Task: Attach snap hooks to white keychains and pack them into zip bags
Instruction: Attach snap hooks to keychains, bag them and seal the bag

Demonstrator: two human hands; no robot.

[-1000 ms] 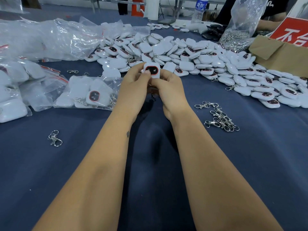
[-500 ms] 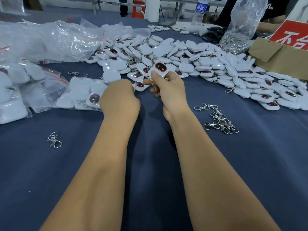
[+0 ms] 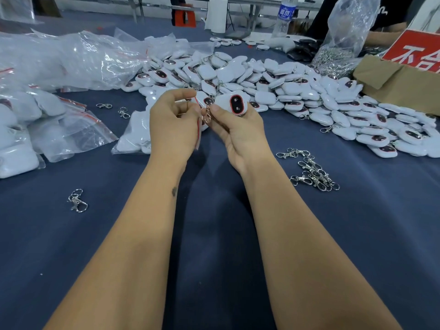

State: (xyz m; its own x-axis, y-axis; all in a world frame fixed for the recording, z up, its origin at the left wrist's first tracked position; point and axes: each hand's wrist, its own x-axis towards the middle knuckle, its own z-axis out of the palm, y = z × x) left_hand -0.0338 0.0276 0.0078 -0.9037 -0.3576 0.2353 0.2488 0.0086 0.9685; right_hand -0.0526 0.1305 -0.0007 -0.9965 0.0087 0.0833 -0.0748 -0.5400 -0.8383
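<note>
Head camera looks down over two bare forearms to a dark blue table (image 3: 214, 234). The right hand (image 3: 240, 132) is raised above the cloth and pinches a white keychain (image 3: 234, 103) between thumb and fingers; its dark oval window with a red ring faces the camera. A silver snap hook (image 3: 207, 114) hangs from the keychain's left edge, just beside the right thumb. The left hand (image 3: 175, 122) is close beside it, fingers curled, gripping a small clear zip bag (image 3: 197, 120) whose red seal line shows along the palm's edge; how much of the bag is open I cannot tell.

Behind the hands a broad pile of loose keychains (image 3: 273, 84) spreads across the table toward the right. A filled bag of keychains (image 3: 133, 136) lies just left of the left hand, with more filled bags (image 3: 28, 120) at the far left and crumpled clear plastic (image 3: 71, 58) beyond them. A cluster of loose hooks (image 3: 312, 172) sits right of the right forearm, and a single hook (image 3: 77, 201) lies well left of the left forearm. At the upper right stand a cardboard box (image 3: 400, 84), a plastic sack of metal hooks (image 3: 342, 39) and a water bottle (image 3: 283, 17).
</note>
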